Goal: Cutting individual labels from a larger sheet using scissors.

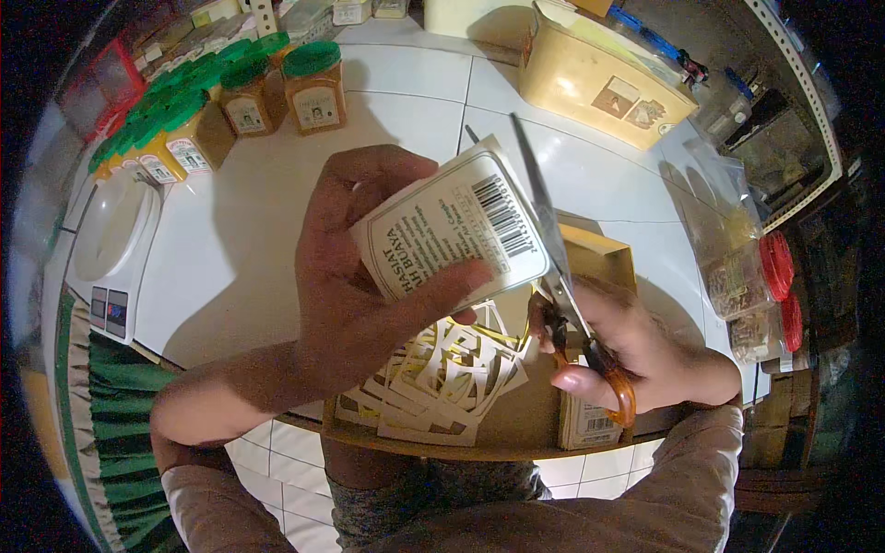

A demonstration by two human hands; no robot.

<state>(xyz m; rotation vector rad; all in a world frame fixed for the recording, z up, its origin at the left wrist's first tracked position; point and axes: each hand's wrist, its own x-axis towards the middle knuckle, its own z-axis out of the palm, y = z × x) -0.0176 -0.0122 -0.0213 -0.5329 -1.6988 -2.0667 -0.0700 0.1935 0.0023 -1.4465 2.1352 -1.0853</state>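
My left hand (366, 256) grips a printed paper label (442, 221), thumb across its front and fingers behind. The label is tilted and bears writing and a barcode. In my right hand (643, 352) is a pair of scissors (570, 304) with amber plastic handles. Its blades point away from me and run along the label's right edge. Below the hands lies a shallow cardboard box (532, 408). Thin cut paper frames (449, 380) are heaped in its left and middle part. A stack of labels (591, 422) sits in its right corner, partly hidden by my right hand.
Several spice jars (314, 90) with green lids line the far left of the white tiled table (269, 186). A kitchen scale (114, 256) stands at the left edge. At the back right is a cream plastic bin (601, 76); red-lidded jars (750, 276) lie at the right.
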